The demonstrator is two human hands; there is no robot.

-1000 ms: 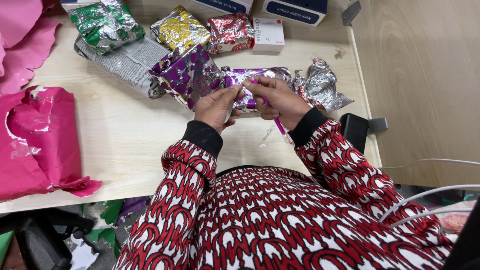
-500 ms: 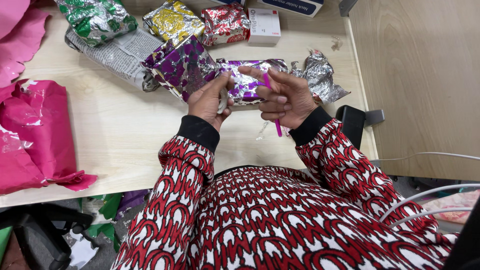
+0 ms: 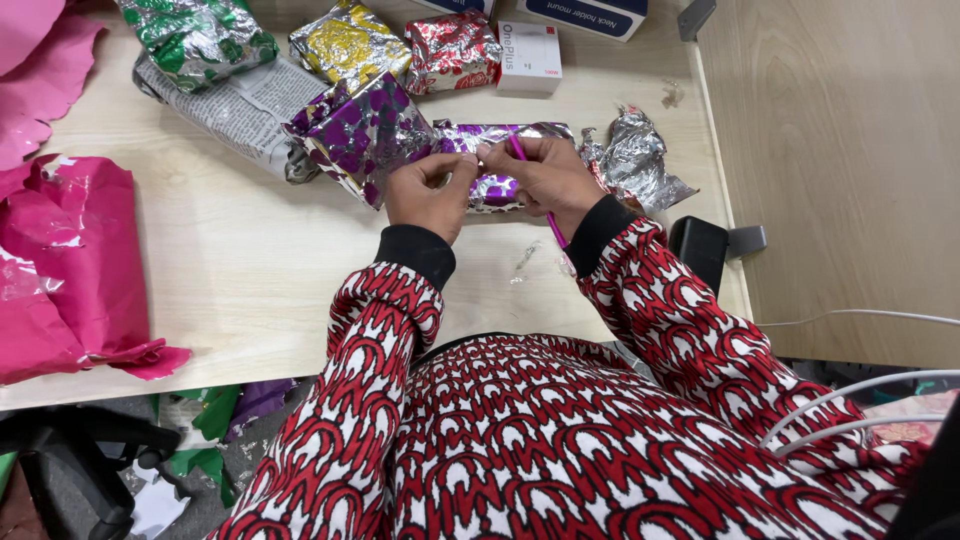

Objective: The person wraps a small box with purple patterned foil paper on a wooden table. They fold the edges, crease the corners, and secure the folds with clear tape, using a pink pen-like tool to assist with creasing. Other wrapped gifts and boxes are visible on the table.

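Purple-and-silver foil parcel [image 3: 365, 135] lay on the pale wood bench [image 3: 250, 260], with a second strip of the same purple foil [image 3: 500, 150] running right from it, under both hands. Behind it: a newspaper-wrapped bundle [image 3: 235, 105], green foil packet [image 3: 195, 35], gold foil packet [image 3: 345, 42], red foil packet [image 3: 455, 50], small white box [image 3: 530, 57], dark blue box [image 3: 590, 15] at the far edge. Crumpled silver foil [image 3: 635, 160] sat just right of the hands. Pink wrapping paper [image 3: 65, 265] was heaped at the bench's left end, well apart. Black block [image 3: 700, 250] at the bench's right edge, near the right sleeve.

Left hand [image 3: 430, 190] was curled, thumb and fingertips pinched at the foil strip's near edge. Right hand [image 3: 545, 175] was closed round a thin pink stick-like tool [image 3: 552, 225], which ran from the fingers down past the wrist; its tip met the foil beside the left fingers. Both hands nearly touched, knuckles up, forearms angled inward from the red-and-white patterned sleeves.
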